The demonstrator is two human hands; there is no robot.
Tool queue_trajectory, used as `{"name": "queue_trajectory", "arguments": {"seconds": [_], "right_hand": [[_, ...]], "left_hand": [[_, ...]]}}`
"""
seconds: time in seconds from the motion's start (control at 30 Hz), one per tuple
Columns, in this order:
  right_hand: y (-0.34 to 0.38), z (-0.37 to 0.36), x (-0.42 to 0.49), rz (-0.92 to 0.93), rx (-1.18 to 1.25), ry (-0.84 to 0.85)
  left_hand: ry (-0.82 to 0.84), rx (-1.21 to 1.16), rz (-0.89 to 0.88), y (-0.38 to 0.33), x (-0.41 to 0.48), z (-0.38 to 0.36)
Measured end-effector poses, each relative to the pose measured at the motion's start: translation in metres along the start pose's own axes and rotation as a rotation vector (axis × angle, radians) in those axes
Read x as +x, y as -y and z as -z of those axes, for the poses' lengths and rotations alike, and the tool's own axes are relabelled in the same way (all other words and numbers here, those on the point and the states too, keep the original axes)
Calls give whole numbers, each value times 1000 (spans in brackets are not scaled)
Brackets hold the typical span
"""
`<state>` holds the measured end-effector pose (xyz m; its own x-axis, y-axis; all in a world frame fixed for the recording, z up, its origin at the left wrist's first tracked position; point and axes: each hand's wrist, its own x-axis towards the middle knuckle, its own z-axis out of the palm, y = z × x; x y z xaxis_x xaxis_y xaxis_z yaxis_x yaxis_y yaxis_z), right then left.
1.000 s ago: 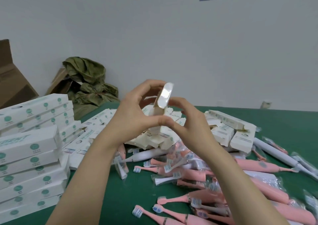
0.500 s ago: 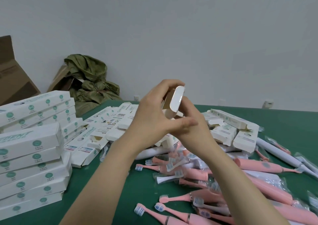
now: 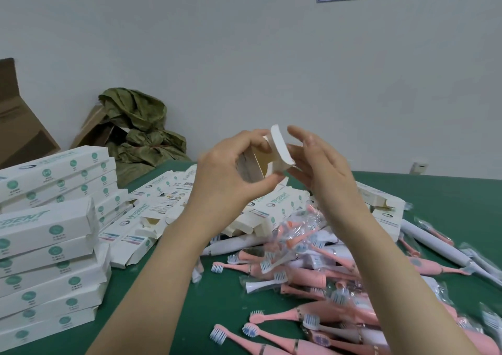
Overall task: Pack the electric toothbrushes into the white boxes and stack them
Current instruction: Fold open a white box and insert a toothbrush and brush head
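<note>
You're at the box-opening step here. Your left hand (image 3: 231,172) has fingers and thumb curled round a white box (image 3: 279,151), held up in the air mid-view with its end flap standing open. Your right hand (image 3: 323,170) is loose and spread at the box's 3 o'clock, just beside the flap, holding nothing. I'd guess the box is empty. Next you need a brush from the pile of pink toothbrushes (image 3: 304,277) at 5 o'clock. Slide it in, tuck the flap, then it goes on the stack of packed boxes (image 3: 49,235) at 8 o'clock.
</note>
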<state>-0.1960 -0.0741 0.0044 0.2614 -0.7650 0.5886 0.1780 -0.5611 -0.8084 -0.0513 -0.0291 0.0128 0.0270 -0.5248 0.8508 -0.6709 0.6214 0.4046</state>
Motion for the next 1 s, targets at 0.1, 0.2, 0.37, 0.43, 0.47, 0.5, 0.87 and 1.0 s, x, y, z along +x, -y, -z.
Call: {"name": "queue_trajectory", "arguments": {"seconds": [0.1, 0.2, 0.37, 0.43, 0.47, 0.5, 0.87, 1.0], "right_hand": [[7, -12, -5, 54, -64, 61], [3, -25, -10, 137, -233, -2], [-5, -25, -10, 133, -266, -187], [-9, -22, -8, 126, -273, -214], [-11, -21, -7, 145, -305, -215], [-14, -21, -7, 177, -350, -217], [-21, -21, -10, 296, -645, -106], [-21, -25, -10, 331, -683, -70]], "left_hand": [[-55, 42, -3, -5, -2, -8], [-75, 52, 13, -6, -4, -13], [146, 30, 188, 12, -4, -15], [157, 95, 201, 19, -6, -16], [118, 105, 193, 21, -6, -17], [74, 110, 184, 21, -6, -18], [-3, 151, 151, 16, -6, -19], [-31, 154, 152, 12, -4, -18]]}}
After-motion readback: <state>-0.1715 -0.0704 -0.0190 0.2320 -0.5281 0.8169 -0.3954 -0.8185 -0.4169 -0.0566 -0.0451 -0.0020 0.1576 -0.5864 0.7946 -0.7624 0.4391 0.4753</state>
